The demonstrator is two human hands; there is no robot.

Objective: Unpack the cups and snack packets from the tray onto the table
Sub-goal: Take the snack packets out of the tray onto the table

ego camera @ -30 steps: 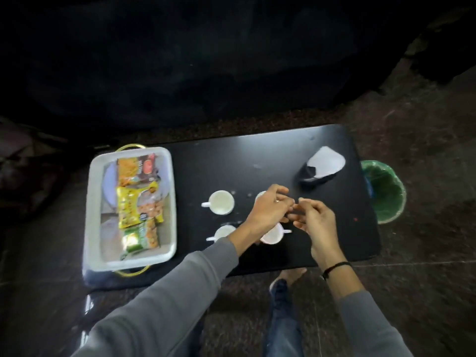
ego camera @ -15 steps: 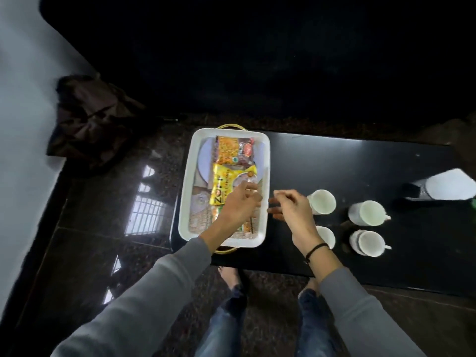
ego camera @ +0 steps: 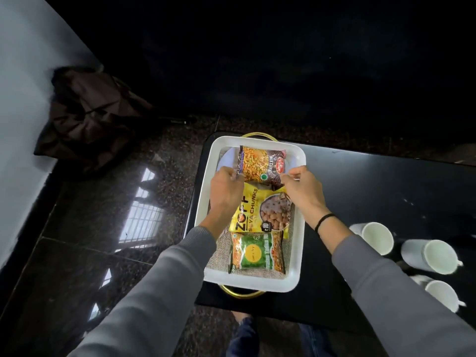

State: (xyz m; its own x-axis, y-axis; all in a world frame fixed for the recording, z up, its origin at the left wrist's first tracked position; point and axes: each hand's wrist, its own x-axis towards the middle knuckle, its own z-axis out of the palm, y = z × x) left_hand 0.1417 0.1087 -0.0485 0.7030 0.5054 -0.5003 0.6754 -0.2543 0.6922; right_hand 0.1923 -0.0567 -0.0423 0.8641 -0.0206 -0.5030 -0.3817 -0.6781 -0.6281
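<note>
The black table [ego camera: 373, 191] filled the right half of the view, and the white tray [ego camera: 251, 279] sat at its left end with a gold handle showing at the near and far rims. A burlap liner [ego camera: 220, 256] covered the tray floor, and three snack packets lay on it in a row — the mixture packet [ego camera: 260, 164] farthest, the yellow soya chunks packet [ego camera: 260, 210] in the middle, the green packet [ego camera: 256, 252] nearest.

To the right of the tray, well apart from it, three white cups [ego camera: 377, 237] stood on the table, bunched near one another close to the front edge; the rest of that group ran out of frame.

Both hands were over the far end of the tray. The left hand [ego camera: 225, 186] pinched the mixture packet's left near corner between thumb and fingertips, and the right hand [ego camera: 301, 186] pinched its right near corner the same way — the other fingers curled in. Whether the packet was lifted clear of the liner could not be told. A black band [ego camera: 323, 221] circled the right wrist.
</note>
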